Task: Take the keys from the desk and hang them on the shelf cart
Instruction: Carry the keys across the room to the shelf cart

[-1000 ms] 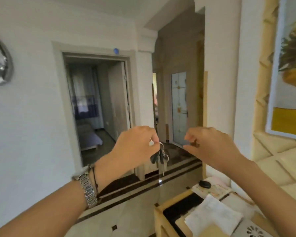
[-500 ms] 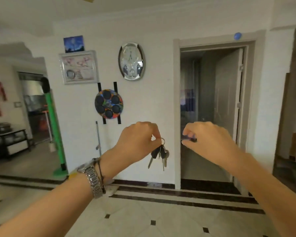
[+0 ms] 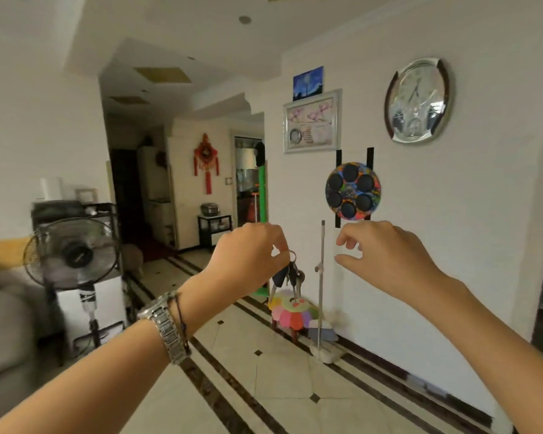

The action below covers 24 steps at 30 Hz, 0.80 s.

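Observation:
A bunch of keys (image 3: 290, 277) with dark heads dangles from a metal ring. My left hand (image 3: 251, 255), with a metal watch on its wrist, pinches that ring at chest height. My right hand (image 3: 386, 261) hovers a little to the right of the keys, thumb and fingers apart, nothing in it. A black shelf rack (image 3: 76, 209) stands at the far left, partly hidden behind a standing fan (image 3: 71, 253).
On the right, along the white wall, sit a colourful stool (image 3: 290, 313) and a broom with dustpan (image 3: 322, 308). A wall clock (image 3: 416, 100) and a round pad board (image 3: 353, 191) hang above. A small black stand (image 3: 214, 228) is down the hallway; tiled floor lies ahead.
The view has swung left, from the doorway to the hallway and fan. The keys stay in my left hand. My right hand's pinched fingers have spread apart.

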{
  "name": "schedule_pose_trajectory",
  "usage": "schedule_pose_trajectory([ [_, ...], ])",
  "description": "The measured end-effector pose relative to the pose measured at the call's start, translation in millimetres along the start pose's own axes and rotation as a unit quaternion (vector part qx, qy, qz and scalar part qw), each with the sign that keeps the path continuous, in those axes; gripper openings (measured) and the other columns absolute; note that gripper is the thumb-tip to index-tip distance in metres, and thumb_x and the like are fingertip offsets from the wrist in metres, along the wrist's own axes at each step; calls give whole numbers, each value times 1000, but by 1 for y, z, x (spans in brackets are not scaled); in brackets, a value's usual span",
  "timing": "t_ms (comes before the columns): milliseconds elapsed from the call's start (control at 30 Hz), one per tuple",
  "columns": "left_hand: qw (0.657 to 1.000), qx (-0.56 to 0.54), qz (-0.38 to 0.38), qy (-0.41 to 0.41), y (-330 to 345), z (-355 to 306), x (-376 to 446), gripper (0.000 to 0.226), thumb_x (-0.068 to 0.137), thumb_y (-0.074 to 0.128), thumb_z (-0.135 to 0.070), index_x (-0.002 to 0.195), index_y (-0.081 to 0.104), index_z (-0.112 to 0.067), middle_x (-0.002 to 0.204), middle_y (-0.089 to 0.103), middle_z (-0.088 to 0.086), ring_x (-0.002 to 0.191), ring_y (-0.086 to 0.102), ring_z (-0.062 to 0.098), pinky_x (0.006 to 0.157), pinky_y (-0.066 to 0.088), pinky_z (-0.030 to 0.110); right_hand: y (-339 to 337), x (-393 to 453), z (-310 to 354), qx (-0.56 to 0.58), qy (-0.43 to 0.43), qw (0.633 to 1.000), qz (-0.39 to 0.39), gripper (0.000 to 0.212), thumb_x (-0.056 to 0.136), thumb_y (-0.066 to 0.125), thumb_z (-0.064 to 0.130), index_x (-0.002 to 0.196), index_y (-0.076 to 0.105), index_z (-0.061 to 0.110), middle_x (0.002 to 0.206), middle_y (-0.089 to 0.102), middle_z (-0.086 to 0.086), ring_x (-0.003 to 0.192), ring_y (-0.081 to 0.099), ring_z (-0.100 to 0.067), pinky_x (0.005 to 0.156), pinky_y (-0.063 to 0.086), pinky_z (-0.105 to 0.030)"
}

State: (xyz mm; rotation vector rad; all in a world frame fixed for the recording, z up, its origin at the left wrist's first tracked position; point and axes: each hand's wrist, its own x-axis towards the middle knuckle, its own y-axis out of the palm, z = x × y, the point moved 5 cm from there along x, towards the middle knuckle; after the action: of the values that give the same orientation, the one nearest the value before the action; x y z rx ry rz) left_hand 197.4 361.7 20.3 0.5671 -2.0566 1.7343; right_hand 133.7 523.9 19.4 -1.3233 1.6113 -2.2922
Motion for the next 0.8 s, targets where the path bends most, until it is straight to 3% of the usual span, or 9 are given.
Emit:
schedule_pose_trajectory([
  [133,997,19,14,-73,-3,39,0,18,89,55,-30,100,65,-19,105,68,0,93,64,21,84,55,43,30,31,19,46,-57,997,6,22,85,62,34,104,62,25,102,66,4,84,57,-15,66,37,-26],
  [300,992,46,19,-118,4,91,6,19,89,55,-32,102,64,-21,107,67,0,95,64,17,86,56,39,75,64,42,85,-104,991,24,21,85,62,35,103,61,25,102,66,5,78,51,-12,55,30,-19],
  [533,981,90,40,-170,39,195,37,31,89,55,-40,113,60,-21,112,66,-4,100,62,13,92,52,35,147,126,73,108,-141,983,37,21,85,62,35,103,61,23,101,65,4,77,51,-10,54,27,-14],
  [667,979,105,29,-172,45,249,70,28,90,53,-38,109,62,-21,110,66,-4,98,63,13,89,53,31,186,180,92,118,-147,982,23,19,85,62,34,100,61,24,99,66,5,76,52,-11,61,34,-22],
  [800,979,118,20,-166,43,299,107,28,91,51,-38,110,62,-21,111,66,-4,98,63,12,87,52,27,219,239,115,119,-160,980,18,21,85,62,34,102,61,23,96,66,6,74,51,-9,53,28,-14],
])
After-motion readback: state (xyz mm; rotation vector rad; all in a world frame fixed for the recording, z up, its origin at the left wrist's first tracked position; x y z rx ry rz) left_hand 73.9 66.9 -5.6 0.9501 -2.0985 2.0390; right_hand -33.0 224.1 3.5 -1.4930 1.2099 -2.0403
